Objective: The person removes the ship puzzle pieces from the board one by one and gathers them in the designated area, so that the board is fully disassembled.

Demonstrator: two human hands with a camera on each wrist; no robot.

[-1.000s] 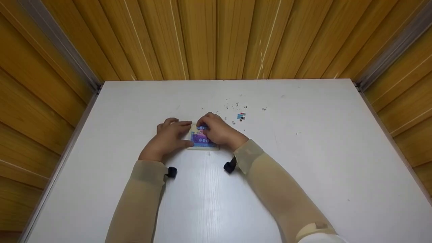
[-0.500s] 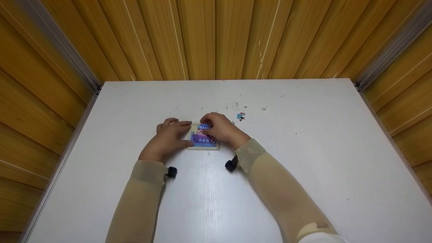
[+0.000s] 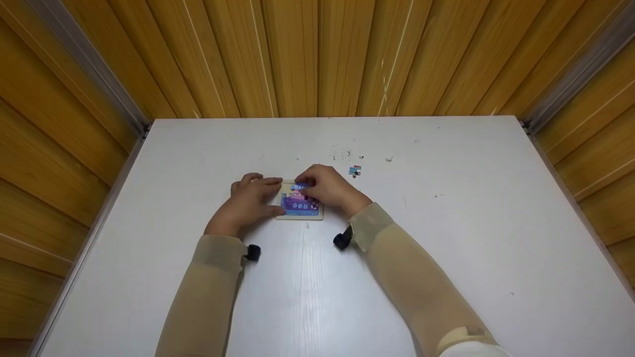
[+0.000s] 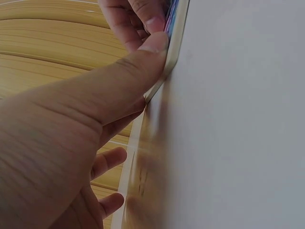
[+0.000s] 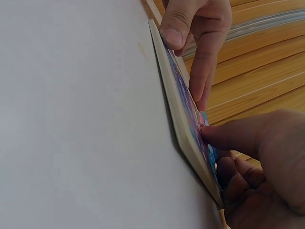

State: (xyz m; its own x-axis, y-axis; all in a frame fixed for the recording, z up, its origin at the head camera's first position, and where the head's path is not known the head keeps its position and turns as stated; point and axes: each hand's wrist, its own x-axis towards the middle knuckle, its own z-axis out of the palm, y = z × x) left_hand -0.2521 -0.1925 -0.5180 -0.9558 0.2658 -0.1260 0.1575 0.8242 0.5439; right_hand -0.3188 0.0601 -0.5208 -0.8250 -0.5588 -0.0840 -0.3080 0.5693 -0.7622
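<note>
A small square jigsaw puzzle board [image 3: 299,217] with a pale frame and a purple and pink ship picture lies between both hands. My left hand [image 3: 248,204] holds its left side, thumb on the near left corner and index finger stretched to the far left corner. Over the board's upper right part, my right hand [image 3: 328,188] pinches a blue puzzle piece [image 5: 213,153] between thumb and fingers, low against the picture. The right fingers hide much of that piece and the board's far right corner. Yellowish bare backing shows at the board's upper left.
A loose blue and red puzzle piece [image 3: 354,170] lies beyond my right hand on the white table [image 3: 446,238]. Small dark specks are scattered around it. Wood-patterned panels [image 3: 317,59] stand behind the table and along both sides.
My right hand has shifted slightly to the right across the board with the blue puzzle piece, uncovering more of the ship picture. My left hand stays in place.
</note>
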